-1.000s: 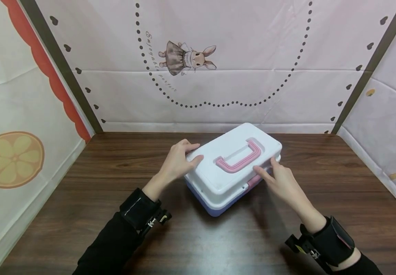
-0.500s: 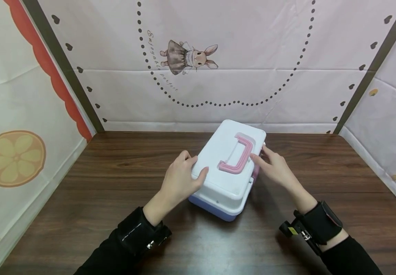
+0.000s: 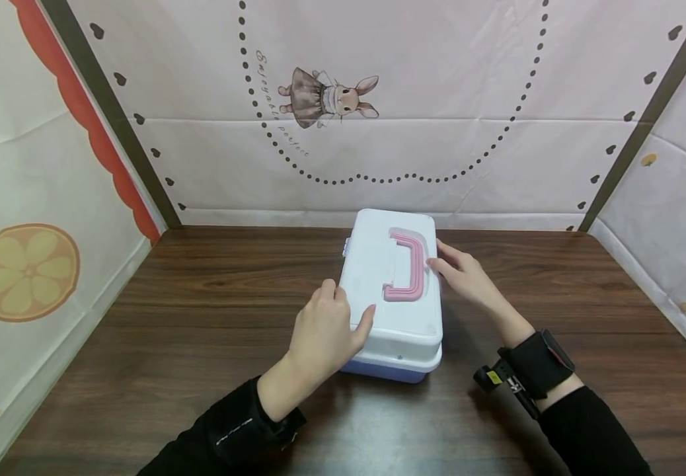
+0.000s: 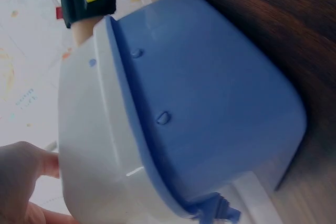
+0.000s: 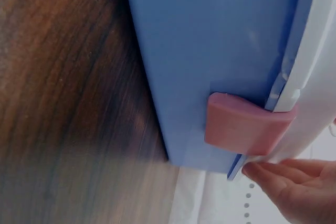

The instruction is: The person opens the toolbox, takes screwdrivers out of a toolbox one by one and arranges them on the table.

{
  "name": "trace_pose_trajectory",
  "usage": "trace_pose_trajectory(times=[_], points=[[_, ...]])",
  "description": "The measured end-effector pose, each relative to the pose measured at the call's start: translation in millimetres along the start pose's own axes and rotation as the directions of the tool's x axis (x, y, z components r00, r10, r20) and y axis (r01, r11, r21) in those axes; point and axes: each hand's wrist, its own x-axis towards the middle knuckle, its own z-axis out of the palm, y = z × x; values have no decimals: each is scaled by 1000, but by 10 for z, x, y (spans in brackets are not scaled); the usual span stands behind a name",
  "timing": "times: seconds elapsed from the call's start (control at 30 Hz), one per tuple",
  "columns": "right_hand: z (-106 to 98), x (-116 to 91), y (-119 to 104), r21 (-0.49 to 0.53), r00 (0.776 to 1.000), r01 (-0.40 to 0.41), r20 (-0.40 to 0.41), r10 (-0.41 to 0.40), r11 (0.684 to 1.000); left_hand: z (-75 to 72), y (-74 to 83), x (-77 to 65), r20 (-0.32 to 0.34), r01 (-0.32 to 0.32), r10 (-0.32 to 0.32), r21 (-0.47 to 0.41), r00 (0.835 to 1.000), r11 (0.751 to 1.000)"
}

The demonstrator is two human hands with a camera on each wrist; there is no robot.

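A plastic storage box with a white lid (image 3: 368, 264) and blue base (image 4: 210, 82) rests on the wooden table. Its pink handle (image 3: 417, 268) lies folded flat in the lid. My left hand (image 3: 324, 330) grips the lid's near left edge, thumb on top and fingers down the side. On the far right edge, my right hand (image 3: 468, 277) holds the lid between thumb and fingers. The right wrist view shows a pink latch (image 5: 247, 124) on the side, fastened over the seam. A blue hinge (image 4: 214, 207) juts from the opposite side.
The brown wooden table (image 3: 230, 277) ends at a white printed cloth wall (image 3: 438, 79) close behind the box. More cloth walls stand at left (image 3: 16, 165) and right (image 3: 682, 198).
The box has turned on the table, from lying diagonally to nearly straight, its far end swinging left. My left hand has come nearer and slightly right, my right hand slightly left and farther away.
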Motion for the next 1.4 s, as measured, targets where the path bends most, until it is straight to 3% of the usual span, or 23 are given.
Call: trace_pose_trajectory(times=[0.27,0.37,0.53,0.63,0.8,1.13,1.4], points=[[45,45,12,65,1000,2,20,-3,998,-61,103,-23,20,-5,2,153,1000,988],[72,28,21,85,1000,-17,16,16,996,-71,112,-4,23,-38,35,174,999,984],[124,-25,33,119,998,-56,29,53,991,-50,133,54,81,-153,153,-11,985,988],[145,-56,32,140,996,-77,47,71,987,-10,159,68,126,-210,229,-146,965,967],[166,-103,26,190,987,-150,93,134,970,62,194,45,164,-254,300,-255,940,933],[177,-190,95,216,969,-209,177,172,954,133,220,-2,141,-289,330,-251,933,924],[106,-172,183,422,932,-338,277,236,841,143,226,-11,128,-292,332,-260,935,921]])
